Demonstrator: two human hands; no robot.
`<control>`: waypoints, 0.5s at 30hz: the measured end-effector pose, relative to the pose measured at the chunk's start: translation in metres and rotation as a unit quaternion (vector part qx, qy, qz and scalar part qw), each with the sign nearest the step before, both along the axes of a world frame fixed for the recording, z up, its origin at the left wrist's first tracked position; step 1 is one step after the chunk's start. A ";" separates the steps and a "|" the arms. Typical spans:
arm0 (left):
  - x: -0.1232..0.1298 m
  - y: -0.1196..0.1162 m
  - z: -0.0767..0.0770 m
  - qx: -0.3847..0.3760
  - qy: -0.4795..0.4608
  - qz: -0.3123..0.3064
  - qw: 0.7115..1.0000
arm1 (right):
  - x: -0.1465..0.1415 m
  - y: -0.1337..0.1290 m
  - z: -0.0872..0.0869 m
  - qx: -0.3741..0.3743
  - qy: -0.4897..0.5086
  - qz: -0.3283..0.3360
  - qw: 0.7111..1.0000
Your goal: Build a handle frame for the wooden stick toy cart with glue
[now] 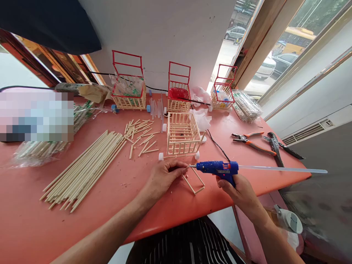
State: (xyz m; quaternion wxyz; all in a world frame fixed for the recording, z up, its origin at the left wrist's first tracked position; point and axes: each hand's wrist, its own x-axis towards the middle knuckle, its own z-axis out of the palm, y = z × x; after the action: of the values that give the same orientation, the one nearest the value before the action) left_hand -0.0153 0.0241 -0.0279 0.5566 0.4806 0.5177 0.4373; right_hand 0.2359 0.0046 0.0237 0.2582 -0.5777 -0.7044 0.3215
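Two hands at lower centre: right hand (236,187) grips blue glue gun (218,168); left hand (162,178) pinches stick frame (194,181) on worktop (110,190).

White wall (170,33), red table (41,220), daylit windows (299,33).

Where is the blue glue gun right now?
In the head view the glue gun sits in the right hand near the table's front edge, its nozzle pointing left at the small stick frame under the left hand.

Loose wooden sticks (82,168), three red-handled carts (178,90), orange pliers (251,141), perhaps wrapped sticks (247,104).
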 end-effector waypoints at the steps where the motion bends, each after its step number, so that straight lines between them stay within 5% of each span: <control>1: 0.000 0.000 0.000 -0.001 -0.002 0.000 1.000 | 0.000 0.000 0.000 -0.001 -0.004 0.000 1.000; 15: 0.002 -0.001 0.005 -0.021 -0.013 0.016 1.000 | 0.001 0.001 -0.001 0.009 -0.021 0.009 1.000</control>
State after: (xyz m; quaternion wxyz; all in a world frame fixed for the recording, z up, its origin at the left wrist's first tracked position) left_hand -0.0134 0.0227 -0.0227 0.5656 0.4548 0.5274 0.4416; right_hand 0.2367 0.0052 0.0230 0.2456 -0.5755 -0.7180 0.3050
